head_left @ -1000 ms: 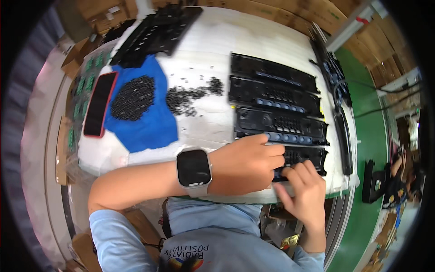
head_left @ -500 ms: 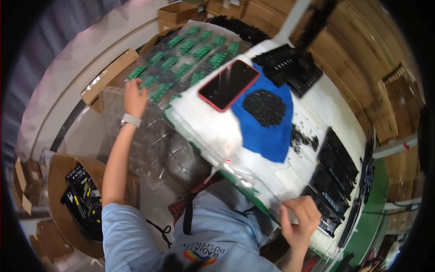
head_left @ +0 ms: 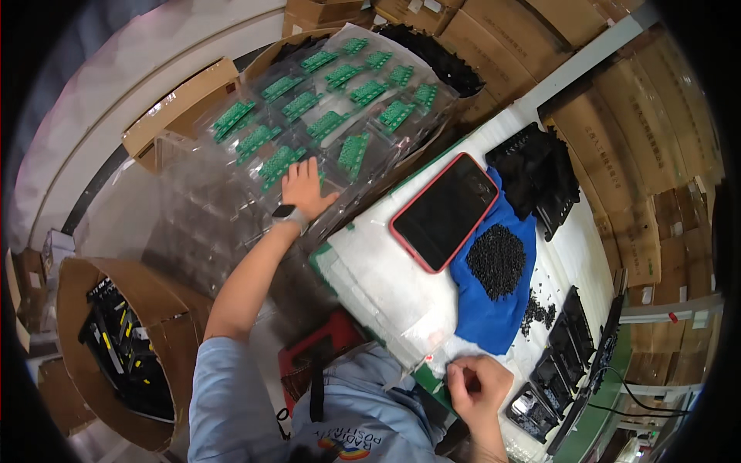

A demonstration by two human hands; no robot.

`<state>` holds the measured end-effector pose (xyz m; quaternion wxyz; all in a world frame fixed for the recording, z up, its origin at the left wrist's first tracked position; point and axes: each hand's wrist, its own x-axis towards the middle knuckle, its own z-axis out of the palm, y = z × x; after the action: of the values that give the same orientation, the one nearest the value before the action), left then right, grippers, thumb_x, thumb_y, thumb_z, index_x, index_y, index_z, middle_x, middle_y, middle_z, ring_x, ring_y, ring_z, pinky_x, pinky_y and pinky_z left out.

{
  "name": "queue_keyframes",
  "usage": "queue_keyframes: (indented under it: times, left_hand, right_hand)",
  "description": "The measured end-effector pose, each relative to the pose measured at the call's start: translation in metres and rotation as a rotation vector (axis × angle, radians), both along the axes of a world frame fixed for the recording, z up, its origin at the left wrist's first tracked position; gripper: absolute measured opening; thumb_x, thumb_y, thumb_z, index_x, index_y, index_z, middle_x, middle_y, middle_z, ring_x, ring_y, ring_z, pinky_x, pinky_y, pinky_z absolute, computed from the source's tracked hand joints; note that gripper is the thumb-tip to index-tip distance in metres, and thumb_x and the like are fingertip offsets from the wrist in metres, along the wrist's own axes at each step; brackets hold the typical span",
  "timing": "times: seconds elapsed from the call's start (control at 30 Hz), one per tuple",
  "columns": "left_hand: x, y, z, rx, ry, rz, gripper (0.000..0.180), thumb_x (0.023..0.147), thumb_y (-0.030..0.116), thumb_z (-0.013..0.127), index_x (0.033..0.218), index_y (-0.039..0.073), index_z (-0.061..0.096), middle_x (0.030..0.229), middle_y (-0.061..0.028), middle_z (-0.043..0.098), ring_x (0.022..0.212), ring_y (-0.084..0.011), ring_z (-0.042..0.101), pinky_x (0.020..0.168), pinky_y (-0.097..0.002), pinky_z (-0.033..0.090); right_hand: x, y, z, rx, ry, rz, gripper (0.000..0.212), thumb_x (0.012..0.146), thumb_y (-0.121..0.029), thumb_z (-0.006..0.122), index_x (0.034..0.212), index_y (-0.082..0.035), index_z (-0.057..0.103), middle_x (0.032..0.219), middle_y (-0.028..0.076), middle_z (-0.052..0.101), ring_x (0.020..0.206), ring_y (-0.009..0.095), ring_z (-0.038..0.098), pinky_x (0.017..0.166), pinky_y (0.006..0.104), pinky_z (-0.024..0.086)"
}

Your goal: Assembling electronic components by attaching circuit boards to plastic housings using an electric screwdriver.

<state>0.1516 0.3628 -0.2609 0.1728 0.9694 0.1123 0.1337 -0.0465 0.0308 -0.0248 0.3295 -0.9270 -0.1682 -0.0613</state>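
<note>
My left hand [head_left: 307,189] lies palm down with fingers apart on the clear plastic trays [head_left: 224,185], at the near end of a green circuit board [head_left: 282,163]. A bit of green shows beside its fingers. Several more green boards [head_left: 328,123] sit in rows in the tray pockets beyond. At the near edge of the white-covered table [head_left: 378,266], my right hand [head_left: 480,386] is curled closed, and the inside of its fingers is hidden. Closest to it are black plastic frames [head_left: 552,370] on the right and a blue cloth [head_left: 486,328] farther off.
A red-cased phone [head_left: 445,212] lies beside a pile of small black parts [head_left: 496,262] on the cloth. Loose black pieces [head_left: 538,315] are scattered nearby. More black parts [head_left: 532,174] stand at the back. A carton [head_left: 166,332] of black and yellow pieces is at left.
My left hand has moved right and nearer, from the tray's far-left board to its near edge, and its fingers have spread. The view has shifted. My right hand stays curled at the table edge.
</note>
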Motion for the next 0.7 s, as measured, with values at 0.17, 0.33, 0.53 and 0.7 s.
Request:
queue_keyframes:
  times: [0.17,0.33,0.53,0.7]
  left_hand:
    - [-0.001,0.042,-0.020,-0.027,-0.130,-0.074,0.047,0.076,0.006,0.064,0.121,0.002,0.049,0.108,-0.0154,0.054,0.104,-0.0353,0.052,0.084,-0.0457,0.046]
    - [-0.016,0.089,-0.010,-0.072,-0.098,-0.149,0.032,0.076,0.000,0.062,0.106,0.008,0.060,0.098,-0.0126,0.058,0.090,-0.0359,0.059,0.075,-0.0441,0.048]
    - [-0.029,0.124,0.014,-0.097,0.036,-0.200,0.022,0.075,0.002,0.066,0.097,0.007,0.064,0.089,-0.0094,0.062,0.088,-0.0321,0.061,0.072,-0.0421,0.048]
    - [-0.024,0.146,0.035,0.078,0.248,-0.212,0.019,0.070,0.002,0.068,0.089,0.006,0.067,0.088,-0.0129,0.065,0.084,-0.0334,0.063,0.069,-0.0436,0.050]
  right_hand:
    - [0.004,-0.001,-0.005,-0.084,-0.024,0.044,0.013,0.069,-0.005,0.072,0.068,-0.006,0.059,0.058,0.004,0.058,0.040,0.016,0.048,0.039,0.0269,0.036]
    - [0.008,-0.002,-0.004,-0.086,-0.020,0.072,0.014,0.068,-0.006,0.072,0.067,-0.007,0.058,0.056,0.002,0.056,0.041,0.015,0.048,0.039,0.0272,0.036]
    - [0.013,-0.004,-0.002,-0.067,0.004,0.105,0.015,0.068,-0.005,0.072,0.066,-0.007,0.057,0.057,0.002,0.057,0.041,0.016,0.049,0.039,0.0273,0.038]
    - [0.015,-0.004,0.000,-0.051,0.023,0.104,0.015,0.068,-0.005,0.072,0.067,-0.006,0.057,0.058,0.003,0.058,0.042,0.017,0.051,0.040,0.0272,0.039]
